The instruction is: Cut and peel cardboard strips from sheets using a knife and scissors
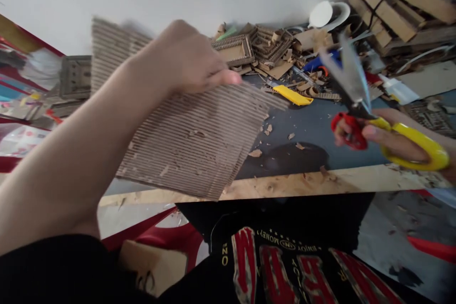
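Observation:
My left hand [192,59] is closed over the upper edge of a sheet of corrugated cardboard [192,142], which hangs tilted with its ridges facing me. Its lower corner is over the table's front edge, and a few torn spots mark the ridged face. On the right, my right hand [395,140] has its fingers through the handles of a pair of scissors [351,85] with red and yellow grips. The blades are spread apart, point up and away, and are somewhat blurred. They stand apart from the cardboard.
A yellow utility knife [292,95] lies on the dark table [285,128] among cardboard scraps. Behind it are ridged cardboard frames [235,50], a blue tool [322,61] and a white bottle [399,89]. Stacked cardboard strips [399,9] fill the back right. A wooden strip [278,185] edges the table.

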`<state>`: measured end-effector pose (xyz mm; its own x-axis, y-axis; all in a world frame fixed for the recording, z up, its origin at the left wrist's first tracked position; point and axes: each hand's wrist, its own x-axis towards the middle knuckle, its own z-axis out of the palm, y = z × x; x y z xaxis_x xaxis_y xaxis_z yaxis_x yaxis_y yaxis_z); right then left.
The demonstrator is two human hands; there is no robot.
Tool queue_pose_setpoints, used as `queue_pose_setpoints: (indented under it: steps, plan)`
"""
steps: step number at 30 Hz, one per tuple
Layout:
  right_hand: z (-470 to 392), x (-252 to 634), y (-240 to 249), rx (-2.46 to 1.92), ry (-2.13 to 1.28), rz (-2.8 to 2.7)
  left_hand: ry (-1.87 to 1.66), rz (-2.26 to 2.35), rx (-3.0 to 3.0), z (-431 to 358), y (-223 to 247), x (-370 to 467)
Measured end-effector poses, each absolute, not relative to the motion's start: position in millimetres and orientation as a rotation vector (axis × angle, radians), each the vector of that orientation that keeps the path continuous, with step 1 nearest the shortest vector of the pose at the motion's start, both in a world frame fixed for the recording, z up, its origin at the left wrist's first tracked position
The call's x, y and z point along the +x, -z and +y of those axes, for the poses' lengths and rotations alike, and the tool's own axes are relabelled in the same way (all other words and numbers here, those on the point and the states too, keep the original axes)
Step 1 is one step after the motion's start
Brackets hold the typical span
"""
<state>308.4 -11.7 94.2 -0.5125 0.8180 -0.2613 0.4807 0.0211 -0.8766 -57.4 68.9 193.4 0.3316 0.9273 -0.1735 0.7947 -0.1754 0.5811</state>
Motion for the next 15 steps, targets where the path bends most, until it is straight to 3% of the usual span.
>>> queue_pose_setpoints:
  steps: [3,7,11,15]
  plan:
    - [-5.1,266.8,-96.8,-1.104,-1.506,-1.683,0.042,1.310,2.434,62.2,-194.5,-4.7]
    - [3.3,234.7,-93.0,-1.027,-1.399,-1.874,0.213,0.954,2.862,47.6,-195.4,37.1]
    - [0.0,230.9,-84.4,-1.071,-1.427,-1.702,-0.252,0.966,3.270,41.0,-199.6,22.0]
    - [0.5,236.8,-71.4,-1.089,-1.419,-1.168,-0.705,1.663,3.112,43.2,-185.1,-41.0]
